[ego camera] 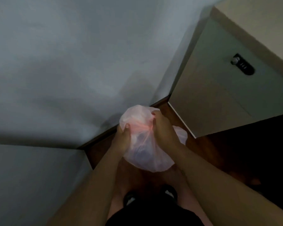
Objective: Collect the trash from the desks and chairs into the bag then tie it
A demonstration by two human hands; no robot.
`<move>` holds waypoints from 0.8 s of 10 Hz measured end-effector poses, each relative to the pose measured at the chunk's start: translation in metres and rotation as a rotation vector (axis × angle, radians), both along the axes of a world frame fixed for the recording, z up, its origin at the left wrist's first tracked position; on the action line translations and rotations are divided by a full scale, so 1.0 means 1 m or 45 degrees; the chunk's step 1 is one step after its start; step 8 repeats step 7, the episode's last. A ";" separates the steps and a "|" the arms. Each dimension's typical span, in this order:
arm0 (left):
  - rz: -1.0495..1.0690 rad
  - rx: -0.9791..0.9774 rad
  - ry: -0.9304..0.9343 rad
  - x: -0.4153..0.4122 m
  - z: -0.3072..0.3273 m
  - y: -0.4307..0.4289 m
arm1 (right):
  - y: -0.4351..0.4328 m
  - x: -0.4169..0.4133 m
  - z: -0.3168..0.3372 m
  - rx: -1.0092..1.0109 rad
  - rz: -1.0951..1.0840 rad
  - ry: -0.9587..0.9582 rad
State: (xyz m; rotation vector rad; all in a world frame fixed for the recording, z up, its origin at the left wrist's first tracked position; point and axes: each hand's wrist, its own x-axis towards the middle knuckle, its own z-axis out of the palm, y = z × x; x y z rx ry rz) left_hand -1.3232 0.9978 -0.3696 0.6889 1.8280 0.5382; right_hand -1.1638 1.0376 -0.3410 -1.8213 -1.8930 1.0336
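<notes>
A thin pink plastic bag [145,154], bulging with dark things inside, hangs in front of me above the floor. My left hand [123,137] grips the bag's upper left part. On the upper right, my right hand [162,128] is clenched on the gathered plastic near the bag's mouth. Both forearms reach in from the bottom of the view. The bag's contents are too blurred to name.
A pale wall [64,62] fills the left and top. A white cabinet door [219,95] with a black combination lock [243,64] stands at the right. Brown wooden floor [103,150] lies below, with my dark shoes [150,194] on it.
</notes>
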 end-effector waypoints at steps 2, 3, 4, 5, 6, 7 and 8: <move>-0.030 -0.032 0.066 -0.002 -0.117 0.031 | 0.027 -0.003 -0.109 -0.009 0.016 -0.003; -0.086 -0.108 0.124 -0.008 -0.150 0.036 | 0.032 -0.004 -0.138 0.031 0.077 -0.035; -0.112 -0.226 0.173 -0.010 -0.157 0.034 | 0.024 -0.004 -0.147 0.065 0.214 -0.150; -0.119 -0.226 0.275 -0.014 -0.139 0.028 | 0.008 0.005 -0.145 -0.142 0.404 -0.306; -0.147 -0.133 0.356 -0.017 -0.087 0.025 | 0.001 0.018 -0.113 -0.298 0.472 -0.378; -0.200 -0.035 0.374 -0.016 -0.007 0.029 | 0.018 0.023 -0.052 -0.226 0.406 -0.371; -0.200 -0.035 0.374 -0.016 -0.007 0.029 | 0.018 0.023 -0.052 -0.226 0.406 -0.371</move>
